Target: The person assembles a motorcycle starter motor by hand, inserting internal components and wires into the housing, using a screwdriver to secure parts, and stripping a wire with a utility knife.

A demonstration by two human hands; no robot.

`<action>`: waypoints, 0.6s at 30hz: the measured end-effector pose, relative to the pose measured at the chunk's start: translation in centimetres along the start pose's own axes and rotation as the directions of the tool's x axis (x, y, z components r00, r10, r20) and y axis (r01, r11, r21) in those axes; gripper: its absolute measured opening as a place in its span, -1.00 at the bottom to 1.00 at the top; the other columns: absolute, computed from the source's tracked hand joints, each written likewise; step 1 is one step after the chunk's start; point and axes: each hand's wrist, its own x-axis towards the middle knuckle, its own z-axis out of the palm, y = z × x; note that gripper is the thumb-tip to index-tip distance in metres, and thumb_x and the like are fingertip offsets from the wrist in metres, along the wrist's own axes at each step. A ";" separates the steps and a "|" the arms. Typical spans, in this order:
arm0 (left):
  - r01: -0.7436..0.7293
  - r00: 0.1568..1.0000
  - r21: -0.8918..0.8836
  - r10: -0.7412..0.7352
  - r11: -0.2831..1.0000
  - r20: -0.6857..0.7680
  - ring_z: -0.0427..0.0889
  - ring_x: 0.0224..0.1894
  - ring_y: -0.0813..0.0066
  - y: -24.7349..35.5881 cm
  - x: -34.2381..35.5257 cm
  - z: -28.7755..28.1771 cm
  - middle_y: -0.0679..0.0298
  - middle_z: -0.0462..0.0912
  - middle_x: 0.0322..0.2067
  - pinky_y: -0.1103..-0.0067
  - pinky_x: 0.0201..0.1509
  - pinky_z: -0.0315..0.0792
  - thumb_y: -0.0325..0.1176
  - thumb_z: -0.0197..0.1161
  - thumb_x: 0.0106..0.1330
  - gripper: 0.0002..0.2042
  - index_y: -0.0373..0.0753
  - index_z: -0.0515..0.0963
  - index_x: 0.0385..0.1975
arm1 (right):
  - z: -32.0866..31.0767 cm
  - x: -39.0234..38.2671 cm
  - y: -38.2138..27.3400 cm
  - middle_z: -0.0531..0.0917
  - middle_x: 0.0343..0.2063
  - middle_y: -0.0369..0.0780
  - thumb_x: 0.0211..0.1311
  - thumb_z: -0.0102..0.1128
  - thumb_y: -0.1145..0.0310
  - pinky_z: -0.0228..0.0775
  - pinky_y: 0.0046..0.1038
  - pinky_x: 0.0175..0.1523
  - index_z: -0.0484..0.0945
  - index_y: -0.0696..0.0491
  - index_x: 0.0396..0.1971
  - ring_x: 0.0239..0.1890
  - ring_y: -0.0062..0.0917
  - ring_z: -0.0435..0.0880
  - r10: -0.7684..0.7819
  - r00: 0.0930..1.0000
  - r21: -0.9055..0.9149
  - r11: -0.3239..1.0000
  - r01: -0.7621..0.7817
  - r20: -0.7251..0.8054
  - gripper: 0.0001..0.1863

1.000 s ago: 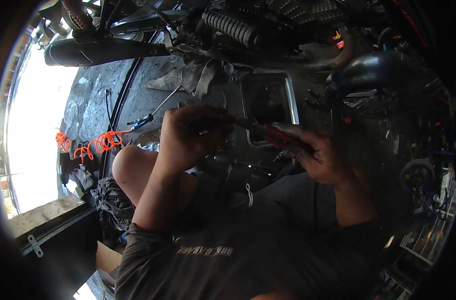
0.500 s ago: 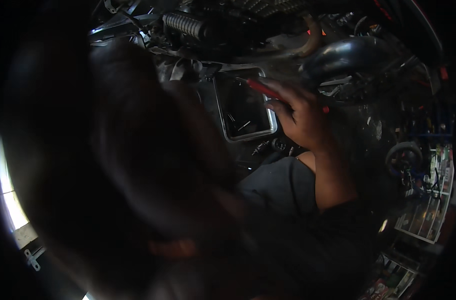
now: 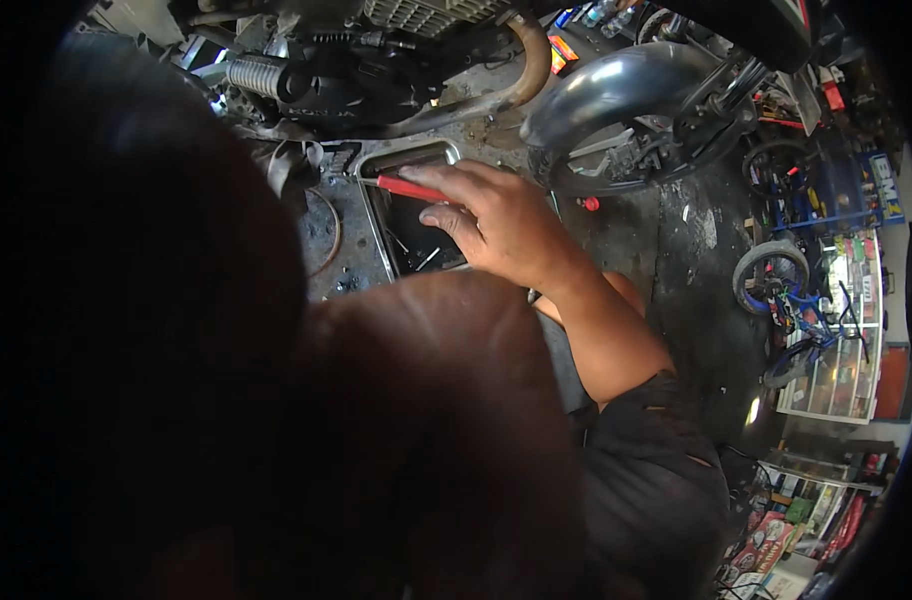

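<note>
In my right hand (image 3: 506, 220) is a red-handled screwdriver (image 3: 408, 188), its thin shaft pointing left. The fingers are closed round the handle. That hand is above a metal tray (image 3: 378, 232) with a dark inside, where a few thin metal pieces (image 3: 429, 257) lie. My left hand (image 3: 416, 340) looms very close to the camera, large, dark and blurred. It covers the left and lower middle of the view and hides the tray's near edge. Its fingers cannot be made out, nor whether they hold anything.
A motorbike's engine (image 3: 356, 85) with a curved exhaust pipe (image 3: 521, 85) stands beyond the tray. Right of it is a front wheel (image 3: 616, 120). A thin hose (image 3: 331, 240) lies left of the tray. Far right are a small blue bicycle (image 3: 801, 305) and a glass display case (image 3: 841, 390).
The view has shifted and brightened. My left hand now covers more of the lower middle. My right hand still holds the screwdriver over the tray and appears further left in the picture.
</note>
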 end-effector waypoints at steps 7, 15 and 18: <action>0.054 0.996 -0.048 -0.058 0.997 -0.072 0.49 -0.47 0.56 2.3 0.6 -0.6 0.30 0.48 -0.41 0.59 -0.29 0.34 -0.45 0.45 0.01 -0.39 -0.31 0.28 0.06 | 0.5 0.5 -0.8 0.67 -0.21 -0.14 0.12 0.34 0.37 0.52 -0.34 -0.18 0.58 0.01 0.01 -0.25 -0.25 0.66 -0.028 0.997 0.035 0.999 0.031 -0.069 -0.60; -0.085 0.957 -0.739 0.261 0.669 0.126 0.47 -0.54 0.43 4.8 -0.5 -2.6 0.27 0.45 -0.61 0.29 -0.25 0.41 -0.52 0.12 0.27 -0.86 -0.17 0.29 -0.32 | 0.3 0.2 -0.5 0.65 -0.16 -0.10 0.14 0.32 0.35 0.48 -0.24 -0.07 0.56 -0.01 0.03 -0.15 -0.14 0.64 -0.027 0.996 0.061 0.998 0.033 -0.087 -0.59; -0.030 0.951 -0.845 0.274 0.534 0.139 0.43 -0.70 0.37 8.3 -1.9 -2.9 0.21 0.34 -0.72 0.15 -0.39 0.46 -0.53 -0.03 0.32 -0.90 -0.22 0.28 -0.44 | 1.3 0.4 -0.2 0.65 -0.17 -0.10 0.14 0.30 0.39 0.48 -0.29 -0.10 0.55 -0.01 0.05 -0.19 -0.16 0.65 -0.027 0.997 0.004 1.000 0.027 -0.066 -0.58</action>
